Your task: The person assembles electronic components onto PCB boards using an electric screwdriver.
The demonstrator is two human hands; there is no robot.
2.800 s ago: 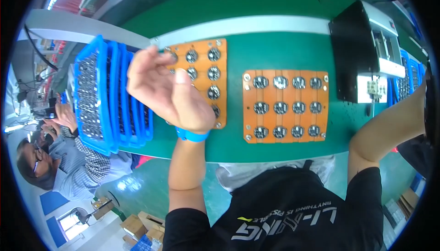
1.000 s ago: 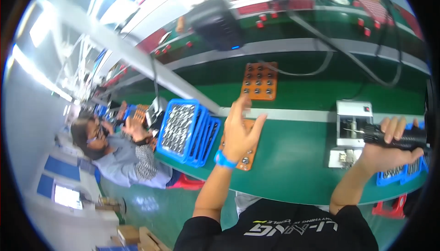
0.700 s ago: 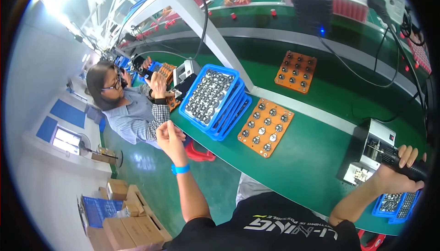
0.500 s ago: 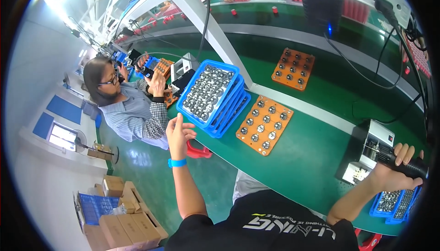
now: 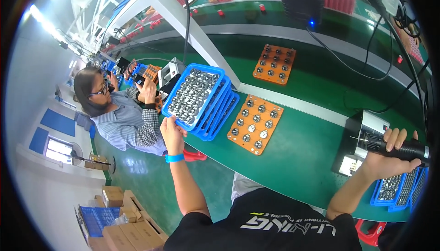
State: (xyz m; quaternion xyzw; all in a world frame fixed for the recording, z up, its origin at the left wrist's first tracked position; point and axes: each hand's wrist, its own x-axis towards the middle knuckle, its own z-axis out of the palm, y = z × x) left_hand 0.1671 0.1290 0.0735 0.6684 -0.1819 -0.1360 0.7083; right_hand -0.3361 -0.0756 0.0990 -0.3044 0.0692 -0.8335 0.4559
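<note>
The right hand [image 5: 380, 163] is gripping a black electric screwdriver [image 5: 377, 144]; the left hand [image 5: 173, 134] is apparently pinching a corner of the top blue tray [image 5: 211, 96], which is resting on its stack, unlifted. Twelve round components [image 5: 256, 118] are already filling the orange fixture plate [image 5: 260, 125].

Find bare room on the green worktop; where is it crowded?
Bare: worktop between nearer orange fixture and screw feeder; green strip right of farther orange fixture. Crowded: left, by stacked blue trays; right, by electric screwdriver and right hand.
</note>
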